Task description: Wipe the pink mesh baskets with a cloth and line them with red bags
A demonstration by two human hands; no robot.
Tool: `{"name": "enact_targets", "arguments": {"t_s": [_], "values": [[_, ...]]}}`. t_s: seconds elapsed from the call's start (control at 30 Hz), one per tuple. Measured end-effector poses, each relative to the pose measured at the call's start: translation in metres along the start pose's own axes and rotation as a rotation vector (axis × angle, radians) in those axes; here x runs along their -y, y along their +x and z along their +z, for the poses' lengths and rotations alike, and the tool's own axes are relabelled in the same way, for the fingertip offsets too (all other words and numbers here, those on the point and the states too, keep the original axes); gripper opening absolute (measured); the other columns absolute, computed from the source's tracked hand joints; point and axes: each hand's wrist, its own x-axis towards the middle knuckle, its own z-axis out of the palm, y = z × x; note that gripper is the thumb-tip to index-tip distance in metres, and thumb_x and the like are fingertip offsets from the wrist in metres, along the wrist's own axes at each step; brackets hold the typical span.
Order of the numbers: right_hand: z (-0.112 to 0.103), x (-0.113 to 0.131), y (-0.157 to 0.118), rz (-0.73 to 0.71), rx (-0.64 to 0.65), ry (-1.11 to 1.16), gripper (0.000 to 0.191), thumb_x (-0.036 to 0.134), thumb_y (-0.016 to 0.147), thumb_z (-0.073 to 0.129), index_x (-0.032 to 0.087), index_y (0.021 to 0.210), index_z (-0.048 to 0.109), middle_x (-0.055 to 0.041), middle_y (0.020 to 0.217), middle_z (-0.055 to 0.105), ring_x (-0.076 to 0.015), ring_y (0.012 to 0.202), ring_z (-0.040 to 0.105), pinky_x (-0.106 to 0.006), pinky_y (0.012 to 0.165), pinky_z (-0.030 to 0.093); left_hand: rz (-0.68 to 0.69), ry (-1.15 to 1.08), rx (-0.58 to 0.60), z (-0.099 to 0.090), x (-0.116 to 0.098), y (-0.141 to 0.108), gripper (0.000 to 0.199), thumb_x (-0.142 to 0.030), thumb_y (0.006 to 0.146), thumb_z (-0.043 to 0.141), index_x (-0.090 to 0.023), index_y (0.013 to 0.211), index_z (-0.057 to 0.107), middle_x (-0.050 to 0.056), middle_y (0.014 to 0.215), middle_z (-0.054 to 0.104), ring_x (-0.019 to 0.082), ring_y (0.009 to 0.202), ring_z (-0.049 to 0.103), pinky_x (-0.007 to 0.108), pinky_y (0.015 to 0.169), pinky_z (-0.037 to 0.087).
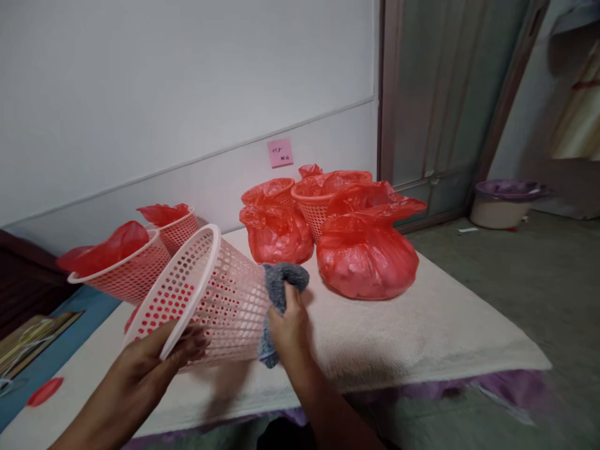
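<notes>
A pale pink perforated plastic basket [234,294] is tipped on its side above the table, its mouth toward the left. My left hand [154,362] grips its rim, thumb on one side of the wall and fingers on the other. Bunched in my right hand [290,319] is a grey-blue cloth [284,278], pressed against the basket's bottom end. Red shows through the holes in the basket's wall. Just right of the cloth sits a full red plastic bag [368,256], and a smaller red bag [279,234] stands behind it.
Two baskets lined with red bags, one a white basket [126,269], stand at the left. More red-lined baskets [314,203] are at the back by the wall. A pink note [280,154] is stuck on the wall. A bin [501,206] stands on the floor at right.
</notes>
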Motion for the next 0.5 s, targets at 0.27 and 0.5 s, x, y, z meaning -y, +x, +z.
{"name": "enact_targets", "arguments": {"t_s": [0.27,0.5], "values": [[0.011,0.015,-0.025,-0.038,0.033,0.017,0.056,0.013,0.072,0.052,0.020,0.127,0.053,-0.0095,0.111,0.064,-0.0246,0.105,0.061,-0.036,0.091,0.049,-0.159,-0.182,-0.028,0.013,-0.010,0.007,0.041,-0.053,0.075,0.067,-0.020,0.099,0.070,0.006,0.094,0.075,0.024,0.086,0.070,0.027,0.072,0.057],[0.025,0.042,-0.066,-0.425,0.178,0.067,0.064,0.013,0.069,0.056,0.019,0.132,0.048,-0.0121,0.114,0.059,-0.0264,0.110,0.056,-0.042,0.100,0.044,-0.127,-0.216,0.055,0.019,-0.027,0.017,0.037,-0.053,0.076,0.066,-0.024,0.099,0.068,0.003,0.097,0.072,0.024,0.087,0.065,0.026,0.073,0.053]]}}
